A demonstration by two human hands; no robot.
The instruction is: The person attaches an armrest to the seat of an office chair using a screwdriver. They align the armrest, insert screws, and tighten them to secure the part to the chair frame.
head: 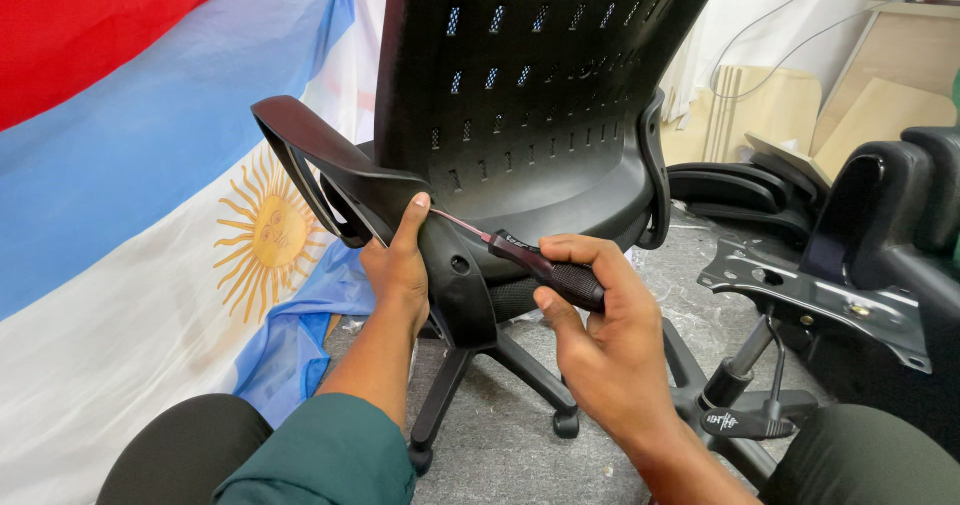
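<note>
A black office chair (540,95) with a slotted plastic backrest stands in front of me. My left hand (398,265) grips the black armrest (340,180) at its lower bracket, thumb on top, pressing it against the chair's side. My right hand (590,325) is closed around the dark handle of a screwdriver (540,267). The shaft points up and left, its tip meeting the armrest bracket close to my left thumb. A round hole (460,263) shows in the bracket below the tip.
A striped flag with a yellow sun (150,215) hangs on the left. An upturned chair base with metal seat plate (820,300) and gas cylinder lies at right. Stacked black chair parts (740,190) and cardboard stand behind. The chair's wheeled legs (520,375) rest on grey carpet.
</note>
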